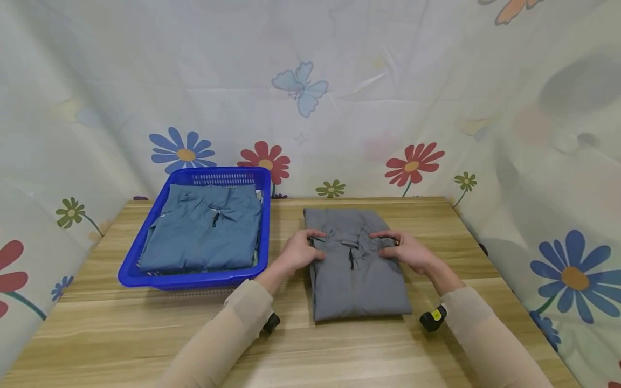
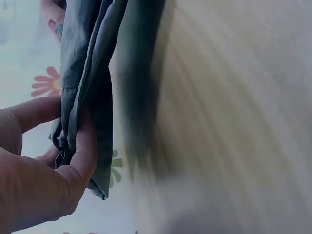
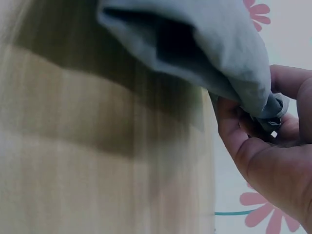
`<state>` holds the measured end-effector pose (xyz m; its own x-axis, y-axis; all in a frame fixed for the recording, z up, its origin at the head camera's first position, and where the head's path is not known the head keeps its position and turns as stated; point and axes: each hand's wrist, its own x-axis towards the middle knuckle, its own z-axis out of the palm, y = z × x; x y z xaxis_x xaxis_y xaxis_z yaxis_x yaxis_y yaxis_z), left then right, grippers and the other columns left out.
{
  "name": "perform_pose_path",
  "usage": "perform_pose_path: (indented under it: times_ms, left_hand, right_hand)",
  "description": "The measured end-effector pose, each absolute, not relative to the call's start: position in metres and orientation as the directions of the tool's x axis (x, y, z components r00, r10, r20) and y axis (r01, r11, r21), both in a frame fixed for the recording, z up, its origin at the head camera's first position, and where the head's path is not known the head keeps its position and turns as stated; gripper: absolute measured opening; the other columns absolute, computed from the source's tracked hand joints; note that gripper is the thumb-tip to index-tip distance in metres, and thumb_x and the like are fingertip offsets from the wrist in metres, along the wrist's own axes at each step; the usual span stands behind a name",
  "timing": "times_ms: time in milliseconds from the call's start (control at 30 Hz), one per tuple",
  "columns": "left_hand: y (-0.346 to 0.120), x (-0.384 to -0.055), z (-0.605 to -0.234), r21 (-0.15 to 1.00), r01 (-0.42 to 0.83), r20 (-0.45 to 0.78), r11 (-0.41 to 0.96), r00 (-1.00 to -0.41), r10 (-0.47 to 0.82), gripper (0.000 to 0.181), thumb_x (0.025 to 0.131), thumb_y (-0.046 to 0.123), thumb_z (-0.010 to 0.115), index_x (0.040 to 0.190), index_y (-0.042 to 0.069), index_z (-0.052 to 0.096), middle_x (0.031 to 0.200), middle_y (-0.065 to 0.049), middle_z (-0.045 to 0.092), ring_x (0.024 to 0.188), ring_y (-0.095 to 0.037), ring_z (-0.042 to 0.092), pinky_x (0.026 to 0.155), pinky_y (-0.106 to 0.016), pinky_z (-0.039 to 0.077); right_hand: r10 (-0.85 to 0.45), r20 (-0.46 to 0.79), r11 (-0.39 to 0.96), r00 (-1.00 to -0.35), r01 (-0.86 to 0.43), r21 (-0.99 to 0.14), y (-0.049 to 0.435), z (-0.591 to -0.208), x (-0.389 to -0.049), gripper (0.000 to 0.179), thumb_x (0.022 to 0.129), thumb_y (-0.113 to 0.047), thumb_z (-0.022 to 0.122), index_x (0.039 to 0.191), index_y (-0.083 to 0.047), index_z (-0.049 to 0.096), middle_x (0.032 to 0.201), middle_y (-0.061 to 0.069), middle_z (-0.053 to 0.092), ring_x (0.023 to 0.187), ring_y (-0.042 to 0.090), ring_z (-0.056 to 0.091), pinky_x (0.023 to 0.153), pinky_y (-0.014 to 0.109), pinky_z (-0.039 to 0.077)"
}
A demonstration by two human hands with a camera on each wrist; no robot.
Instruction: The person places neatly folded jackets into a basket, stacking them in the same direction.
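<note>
A folded grey zip-up jacket (image 1: 359,291) is held level over the right half of the table, its collar and black zipper pull facing up. My left hand (image 1: 302,250) grips its left edge between thumb and fingers; in the left wrist view the fingers (image 2: 87,146) curl round the folded layers. The right edge is gripped the same way by my right hand (image 1: 412,252). Seen from the right wrist, the jacket's layers (image 3: 214,44) sag above the wood with a shadow below. Some fingertips are hidden by the cloth.
Left of the jacket stands a blue plastic basket (image 1: 266,226) with a folded blue jacket (image 1: 208,242) in it. The wooden table (image 1: 145,334) meets a flower-printed curtain (image 1: 339,134) at the back and sides. A black device (image 1: 433,319) sits at each wrist.
</note>
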<state>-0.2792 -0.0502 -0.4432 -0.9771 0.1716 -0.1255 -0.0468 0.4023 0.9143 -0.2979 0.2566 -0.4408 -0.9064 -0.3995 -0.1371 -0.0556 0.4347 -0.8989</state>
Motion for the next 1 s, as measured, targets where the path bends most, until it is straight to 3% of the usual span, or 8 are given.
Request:
perform_pose_path:
  times_ms: [267, 333, 533, 600, 700, 800, 900, 1000]
  left_hand:
    - [-0.056, -0.276, -0.419, 0.922, -0.03, -0.106, 0.387, -0.978, 0.178, 0.053, 0.083, -0.004, 0.078, 0.133, 0.009, 0.068, 0.062, 0.005, 0.035, 0.047, -0.01, 0.027, 0.048, -0.026, 0.031]
    - [-0.058, -0.275, -0.413, 0.927, -0.027, -0.105, 0.374, -0.976, 0.191, 0.053, 0.083, -0.004, 0.078, 0.134, 0.008, 0.067, 0.057, 0.007, 0.026, 0.046, -0.01, 0.027, 0.047, -0.026, 0.03]
    - [-0.069, -0.271, -0.391, 0.931, 0.0, -0.096, 0.365, -0.965, 0.244, 0.053, 0.086, 0.0, 0.077, 0.137, 0.009, 0.065, 0.054, 0.006, 0.027, 0.043, -0.01, 0.027, 0.046, -0.026, 0.032]
    - [-0.075, -0.271, -0.384, 0.934, -0.004, -0.103, 0.358, -0.961, 0.258, 0.053, 0.087, 0.001, 0.077, 0.138, 0.01, 0.065, 0.055, 0.003, 0.04, 0.042, -0.01, 0.027, 0.049, -0.026, 0.039]
    - [-0.086, -0.272, -0.376, 0.936, 0.0, -0.104, 0.353, -0.956, 0.275, 0.051, 0.09, 0.002, 0.076, 0.139, 0.012, 0.064, 0.094, -0.003, 0.067, 0.046, -0.011, 0.038, 0.064, -0.031, 0.054]
    - [-0.098, -0.274, -0.369, 0.936, -0.002, -0.109, 0.352, -0.953, 0.283, 0.05, 0.092, 0.003, 0.075, 0.14, 0.014, 0.064, 0.147, -0.008, 0.052, 0.07, -0.014, 0.06, 0.08, -0.04, 0.059]
    - [-0.109, -0.276, -0.363, 0.93, -0.002, -0.115, 0.367, -0.951, 0.287, 0.049, 0.093, 0.005, 0.074, 0.14, 0.014, 0.064, 0.157, -0.01, 0.041, 0.102, -0.016, 0.062, 0.086, -0.042, 0.058]
    - [-0.119, -0.276, -0.357, 0.925, -0.003, -0.119, 0.38, -0.952, 0.282, 0.048, 0.094, 0.007, 0.074, 0.141, 0.015, 0.064, 0.155, -0.009, 0.043, 0.092, -0.018, 0.057, 0.081, -0.039, 0.056]
  right_hand:
    - [-0.406, -0.104, 0.465, -0.908, -0.107, -0.879, 0.252, -0.42, -0.297, 0.049, 0.095, -0.007, 0.07, 0.143, -0.005, 0.06, 0.164, 0.025, 0.023, 0.148, 0.044, 0.018, 0.107, 0.059, 0.033]
    - [-0.409, -0.098, 0.47, -0.907, -0.117, -0.875, 0.251, -0.415, -0.296, 0.049, 0.095, -0.008, 0.07, 0.143, -0.006, 0.06, 0.164, 0.024, 0.023, 0.151, 0.044, 0.014, 0.112, 0.062, 0.027]
    - [-0.419, -0.081, 0.465, -0.904, -0.137, -0.875, 0.248, -0.402, -0.296, 0.049, 0.095, -0.008, 0.071, 0.143, -0.006, 0.06, 0.164, 0.022, 0.026, 0.15, 0.039, 0.019, 0.108, 0.054, 0.034]
    - [-0.427, -0.067, 0.464, -0.902, -0.155, -0.872, 0.245, -0.397, -0.296, 0.05, 0.095, -0.01, 0.071, 0.144, -0.007, 0.06, 0.163, 0.022, 0.028, 0.147, 0.038, 0.025, 0.103, 0.05, 0.039]
    - [-0.432, -0.056, 0.469, -0.9, -0.171, -0.867, 0.24, -0.389, -0.296, 0.05, 0.096, -0.013, 0.072, 0.145, -0.009, 0.06, 0.163, 0.019, 0.031, 0.14, 0.035, 0.033, 0.095, 0.044, 0.044]
    - [-0.437, -0.056, 0.467, -0.898, -0.173, -0.867, 0.233, -0.381, -0.295, 0.051, 0.096, -0.015, 0.073, 0.146, -0.012, 0.059, 0.163, 0.016, 0.031, 0.137, 0.031, 0.035, 0.091, 0.04, 0.046]
    - [-0.443, -0.048, 0.465, -0.895, -0.183, -0.866, 0.224, -0.374, -0.294, 0.051, 0.097, -0.017, 0.072, 0.146, -0.014, 0.059, 0.163, 0.014, 0.032, 0.133, 0.03, 0.041, 0.088, 0.037, 0.048]
    - [-0.451, -0.034, 0.461, -0.892, -0.199, -0.865, 0.215, -0.368, -0.294, 0.051, 0.097, -0.017, 0.072, 0.147, -0.014, 0.058, 0.163, 0.013, 0.033, 0.128, 0.03, 0.044, 0.085, 0.037, 0.049]
